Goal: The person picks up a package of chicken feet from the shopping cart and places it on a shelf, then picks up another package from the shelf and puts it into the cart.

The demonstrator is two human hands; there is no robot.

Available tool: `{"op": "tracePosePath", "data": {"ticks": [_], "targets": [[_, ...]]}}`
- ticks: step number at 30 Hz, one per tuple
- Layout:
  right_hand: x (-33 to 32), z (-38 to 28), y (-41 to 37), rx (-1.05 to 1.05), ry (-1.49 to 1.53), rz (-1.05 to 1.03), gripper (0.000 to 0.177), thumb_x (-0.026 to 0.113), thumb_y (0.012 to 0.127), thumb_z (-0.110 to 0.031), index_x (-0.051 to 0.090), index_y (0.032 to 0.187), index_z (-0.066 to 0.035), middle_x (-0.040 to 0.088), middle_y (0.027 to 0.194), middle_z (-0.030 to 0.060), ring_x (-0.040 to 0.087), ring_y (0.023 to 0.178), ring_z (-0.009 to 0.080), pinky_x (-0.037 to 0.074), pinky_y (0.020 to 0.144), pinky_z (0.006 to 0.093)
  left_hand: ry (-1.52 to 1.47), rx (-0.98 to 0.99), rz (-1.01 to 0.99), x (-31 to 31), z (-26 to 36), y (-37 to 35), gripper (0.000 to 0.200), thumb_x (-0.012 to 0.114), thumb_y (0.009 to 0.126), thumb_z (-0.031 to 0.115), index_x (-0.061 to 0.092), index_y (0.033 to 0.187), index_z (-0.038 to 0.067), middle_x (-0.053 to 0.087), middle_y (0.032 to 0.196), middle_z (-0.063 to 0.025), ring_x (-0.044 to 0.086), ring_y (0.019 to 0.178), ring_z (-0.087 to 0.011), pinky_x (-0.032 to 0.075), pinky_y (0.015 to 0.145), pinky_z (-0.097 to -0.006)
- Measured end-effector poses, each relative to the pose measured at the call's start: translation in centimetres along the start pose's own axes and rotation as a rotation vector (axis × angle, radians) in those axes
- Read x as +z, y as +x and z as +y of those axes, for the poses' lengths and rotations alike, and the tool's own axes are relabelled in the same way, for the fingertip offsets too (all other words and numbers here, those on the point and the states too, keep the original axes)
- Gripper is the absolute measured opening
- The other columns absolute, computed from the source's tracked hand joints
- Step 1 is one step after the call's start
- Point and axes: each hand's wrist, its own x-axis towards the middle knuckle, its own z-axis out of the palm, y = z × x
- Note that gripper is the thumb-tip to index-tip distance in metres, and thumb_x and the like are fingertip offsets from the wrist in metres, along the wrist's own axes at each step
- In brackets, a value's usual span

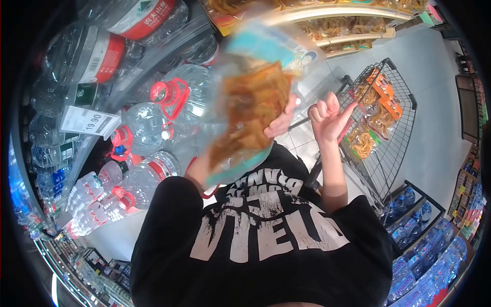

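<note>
A: What was hard to make out?
B: At ten o'clock, the dark edges cut off the upper big jugs. At twelve, the snack bag [254, 110] was blurred and its print smeared; it covered most of the left hand [280, 123], leaving only some digits visible at its right edge.

A: And the grip?
B: The left hand was closed on the bag. The right hand [327, 120], towards two, held nothing: its fingers were partly curled, one digit stuck out, and a ring showed.

A: How did the bag look?
B: Clear plastic over orange-brown pieces, with pale blue-green ends. It hung aslant above the black shirt [266, 240].

A: What lay around it?
B: Between nine and ten, a price tag [91, 122] read 19.90. Towards eleven stood a large water bottle [192, 94] with a red cap and handle, partly behind the bag. At one, a snack shelf [358, 23] held more packs. Between two and three, the wire cart [404, 120] carried several snack packs [379, 120]; the right hand was just beside it, and the forearm crossed in front of its lower frame. At four stood blue-tinted bottles [422, 250].
</note>
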Motion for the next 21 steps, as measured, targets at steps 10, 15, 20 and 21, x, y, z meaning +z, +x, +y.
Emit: {"op": "tracePosePath", "data": {"ticks": [10,15,20,21], "targets": [[-0.5,0.6,-0.2,0.087,-0.022,0.009,0.057,0.025,0.086,-0.068,0.025,0.064,-0.015,0.018,0.047,-0.0047,0.014,0.04,0.0077,0.011,0.04,0.024,-0.287,-0.015,0.002,0.8,-2.4,-0.9,0.054,0.056,0.081,0.048,0.04,0.094,-0.002,0.058,0.062,-0.0154,0.058,0.047,-0.0223,0.047,0.042,-0.0284],[-0.6,1.0,-0.4,0.103,-0.072,0.01,0.058,0.022,0.086,-0.068,0.025,0.064,-0.014,0.018,0.048,-0.0059,0.013,0.039,0.0068,0.011,0.04,0.0243,-0.278,-0.01,-0.084,0.2,-1.8,-1.5,0.058,0.056,0.081,0.048,0.04,0.101,-0.004,0.057,0.071,-0.0173,0.059,0.058,-0.0238,0.048,0.051,-0.0304],[-0.6,1.2,-0.7,0.114,-0.115,0.003,0.059,0.022,0.085,-0.069,0.025,0.064,-0.014,0.017,0.048,-0.0061,0.013,0.039,0.0069,0.011,0.04,0.0244,-0.196,0.045,-0.111,-0.1,-1.4,-1.6,0.058,0.056,0.081,0.047,0.039,0.105,-0.003,0.057,0.072,-0.0167,0.059,0.06,-0.0232,0.047,0.052,-0.0286],[-0.5,1.3,-0.9,0.107,-0.099,-0.006,0.06,0.024,0.084,-0.071,0.025,0.064,-0.014,0.017,0.048,-0.0058,0.013,0.041,0.0068,0.011,0.041,0.0242,-0.133,0.07,-0.089,0.0,-1.2,-1.8,0.059,0.055,0.082,0.048,0.038,0.108,-0.002,0.057,0.073,-0.0167,0.059,0.062,-0.023,0.047,0.053,-0.0278]]}}
